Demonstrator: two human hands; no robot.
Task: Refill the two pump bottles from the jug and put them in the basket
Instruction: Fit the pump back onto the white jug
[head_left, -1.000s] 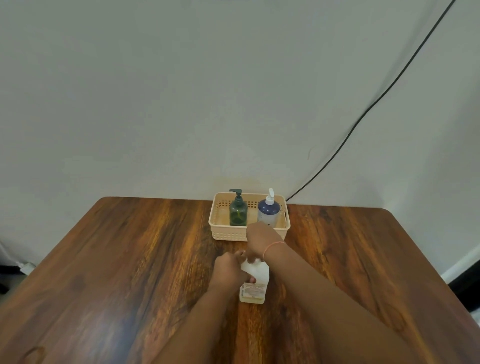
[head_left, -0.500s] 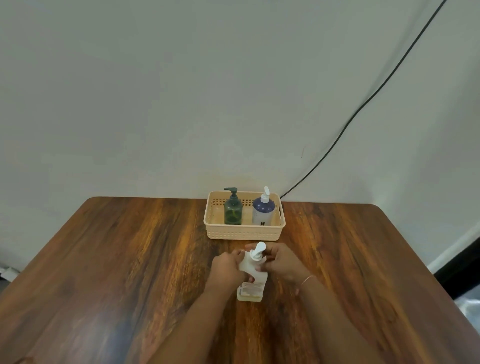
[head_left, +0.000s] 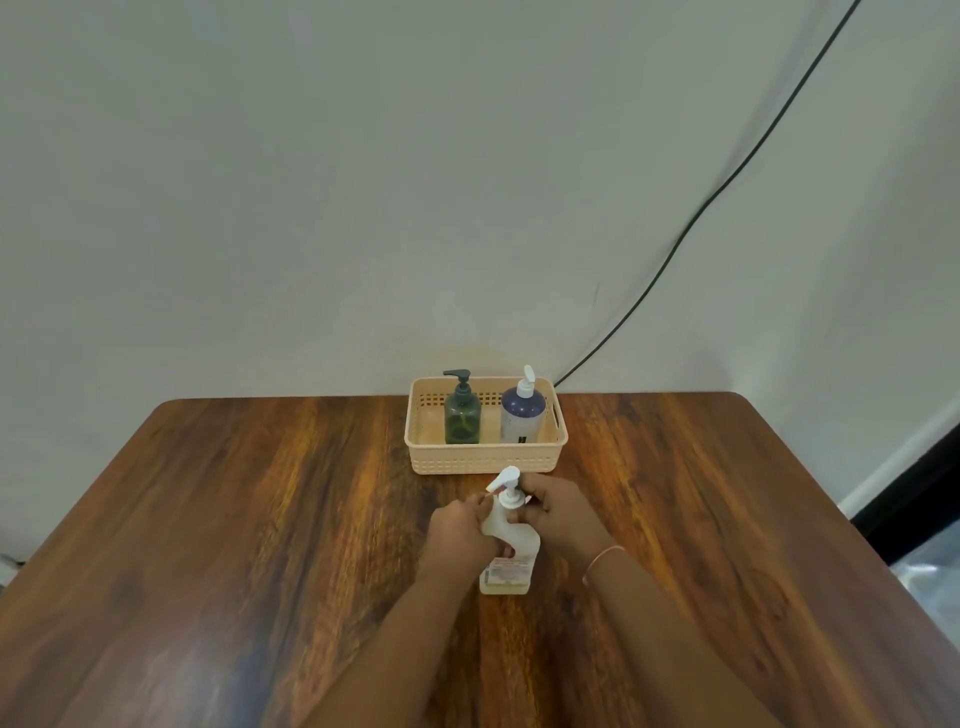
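A white jug with a handle and a white pump top stands upright on the wooden table. My left hand grips its handle side. My right hand holds the collar of the pump at the neck. Behind it, a beige basket at the table's far edge holds a dark green pump bottle on the left and a blue pump bottle with a white pump on the right, both upright.
A black cable runs down the white wall to behind the basket. The table's right edge borders a dark strip of floor at the right.
My right hand came off the top of the jug and dropped to the pump's neck on the right, uncovering the pump head. The jug stayed in place.
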